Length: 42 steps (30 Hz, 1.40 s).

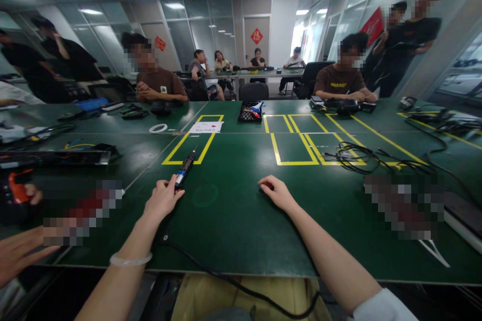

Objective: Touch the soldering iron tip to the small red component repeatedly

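Note:
My left hand point(164, 197) is closed around the rear part of a dark electric screwdriver point(185, 166), which has a blue and silver band. The tool lies slanted on the green table, its thin bit pointing away from me into a yellow-taped rectangle point(206, 154). A black cable point(211, 271) runs near that hand and over the table's front edge. On bare tabletop to the right rests my right hand point(276, 191), fingers loosely bent, with nothing seen in it. Beyond the screwdriver lies a white sheet of paper point(205, 127) with print on it.
A black tray point(250, 112) with small items sits at the far middle. Tangled black cables point(350, 154) lie to the right. At left are a white ring-shaped roll point(158, 129) and another person's hand point(22, 251). Several people sit or stand around.

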{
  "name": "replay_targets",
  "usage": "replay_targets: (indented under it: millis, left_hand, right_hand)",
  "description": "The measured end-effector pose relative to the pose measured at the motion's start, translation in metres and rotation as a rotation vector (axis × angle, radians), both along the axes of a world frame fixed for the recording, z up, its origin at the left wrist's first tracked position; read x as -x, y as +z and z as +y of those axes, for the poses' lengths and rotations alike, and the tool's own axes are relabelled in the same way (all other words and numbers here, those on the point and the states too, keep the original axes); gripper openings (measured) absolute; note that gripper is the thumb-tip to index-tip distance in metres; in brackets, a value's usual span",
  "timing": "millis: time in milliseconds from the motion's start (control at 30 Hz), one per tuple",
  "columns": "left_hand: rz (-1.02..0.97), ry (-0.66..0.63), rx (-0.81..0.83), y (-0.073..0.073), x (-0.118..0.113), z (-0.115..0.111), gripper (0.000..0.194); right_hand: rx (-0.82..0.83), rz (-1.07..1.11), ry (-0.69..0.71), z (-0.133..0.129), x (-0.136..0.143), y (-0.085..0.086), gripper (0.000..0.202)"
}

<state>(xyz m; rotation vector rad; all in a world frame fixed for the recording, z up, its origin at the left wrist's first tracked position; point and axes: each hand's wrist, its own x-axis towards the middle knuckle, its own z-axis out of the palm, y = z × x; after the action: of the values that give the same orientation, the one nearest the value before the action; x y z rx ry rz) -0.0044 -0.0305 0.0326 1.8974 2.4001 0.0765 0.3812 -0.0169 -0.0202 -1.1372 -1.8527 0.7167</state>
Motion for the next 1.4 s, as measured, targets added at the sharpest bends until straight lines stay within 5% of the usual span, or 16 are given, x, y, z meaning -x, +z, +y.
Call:
replay_targets:
  millis: [300, 667, 800, 900, 1067, 1167, 1400]
  left_hand:
    - [0.022, 0.143, -0.023, -0.001, 0.078, 0.004, 0.066]
    - [0.199, 0.172, -0.172, 0.017, 0.046, -0.011, 0.044]
    - [0.148, 0.137, -0.246, 0.031, 0.019, 0.002, 0.042]
    - [-0.113, -0.085, -0.229, 0.032, -0.023, 0.015, 0.037]
    - [-0.74, -0.516, -0.053, 0.005, -0.119, 0.032, 0.038]
    - [-1.005, -0.57, 0.06, -0.016, -0.163, 0.037, 0.035]
    - [-1.139, -0.646, 0.06, -0.035, -0.188, 0.034, 0.03]
  right_hand:
    - [0.004, -0.012, 0.004, -0.001, 0.001, 0.003, 0.015]
    - [-0.001, -0.042, -0.002, 0.001, 0.003, 0.001, 0.015]
    - [0.001, -0.041, -0.004, 0.002, 0.006, 0.001, 0.015]
    - [0.002, -0.018, 0.004, 0.0, 0.008, 0.003, 0.016]
    - [0.059, 0.038, 0.013, -0.001, 0.007, 0.006, 0.02]
    - [0.108, 0.095, 0.035, 0.0, 0.006, 0.005, 0.023]
    - [0.153, 0.09, 0.12, 0.0, 0.007, 0.004, 0.021]
